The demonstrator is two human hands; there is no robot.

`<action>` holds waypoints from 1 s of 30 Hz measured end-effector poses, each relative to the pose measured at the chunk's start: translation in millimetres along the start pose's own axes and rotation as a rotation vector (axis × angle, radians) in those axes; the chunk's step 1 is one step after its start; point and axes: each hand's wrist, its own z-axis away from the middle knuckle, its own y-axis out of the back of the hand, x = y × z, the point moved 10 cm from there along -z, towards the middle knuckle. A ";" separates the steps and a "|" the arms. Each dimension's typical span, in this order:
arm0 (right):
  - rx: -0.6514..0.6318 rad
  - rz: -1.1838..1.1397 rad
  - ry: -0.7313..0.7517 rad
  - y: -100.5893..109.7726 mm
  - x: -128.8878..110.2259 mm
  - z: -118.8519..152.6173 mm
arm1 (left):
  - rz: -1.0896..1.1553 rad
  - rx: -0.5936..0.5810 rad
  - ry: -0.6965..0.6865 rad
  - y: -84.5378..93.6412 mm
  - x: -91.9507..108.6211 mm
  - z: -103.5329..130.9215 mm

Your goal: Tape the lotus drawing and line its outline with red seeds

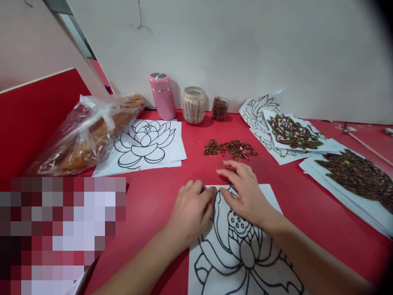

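A white sheet with a black lotus outline (247, 254) lies on the red table in front of me. My left hand (193, 209) rests at the sheet's upper left edge, its fingers curled together; what they hold, if anything, is hidden. Over the upper part of the sheet is my right hand (242, 190), with its fingers apart and nothing in them. Just beyond that hand, small red and green beans (239, 149) form two loose piles on the table.
A bagged brown item (92, 139) and lotus drawings (145, 143) lie left. Along the wall stand a pink bottle (163, 98), a jar (194, 106) and a cup of beans (220, 109). Bean-covered sheets (359, 176) lie right, near a thin stick (368, 145).
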 end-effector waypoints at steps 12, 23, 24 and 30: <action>-0.026 0.045 -0.017 -5.1 0.0 -2.9 | -0.011 0.022 -0.009 -1.4 -0.1 1.2; -0.022 0.047 -0.035 -7.5 0.7 -2.8 | -0.009 0.035 -0.007 0.2 -0.3 0.3; -0.017 0.040 -0.031 -6.5 0.2 -2.6 | -0.007 0.034 -0.006 0.3 -0.2 0.7; 0.080 -0.110 -0.083 19.0 19.2 -5.2 | 0.008 0.028 -0.005 1.3 -0.4 -0.1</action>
